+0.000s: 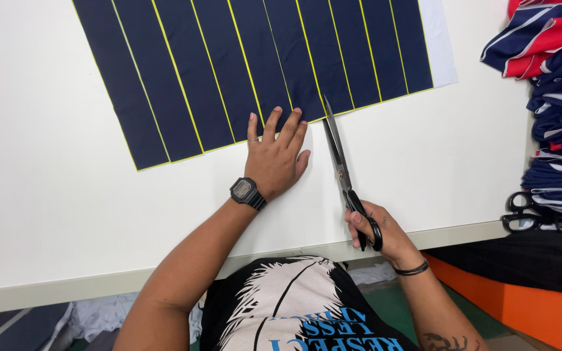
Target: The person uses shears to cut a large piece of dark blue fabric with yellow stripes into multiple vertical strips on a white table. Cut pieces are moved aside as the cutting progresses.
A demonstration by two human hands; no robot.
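Left hand [274, 156] spread flat on navy fabric [255, 65]; right hand [378, 231] grips scissors [341, 166] just beside it.

a garment cutting workshop: marked navy fabric [255, 65] on a white cutting table [66, 195], stacked sewn pieces [557, 110] right of it.

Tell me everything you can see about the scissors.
The scissors are long tailor's shears with plain steel blades and black looped handles. The right hand grips the handles at the near side of the white table. The blades are nearly closed and point away from the person, their tips at the near edge of the navy fabric marked with yellow lines, just right of the left hand.
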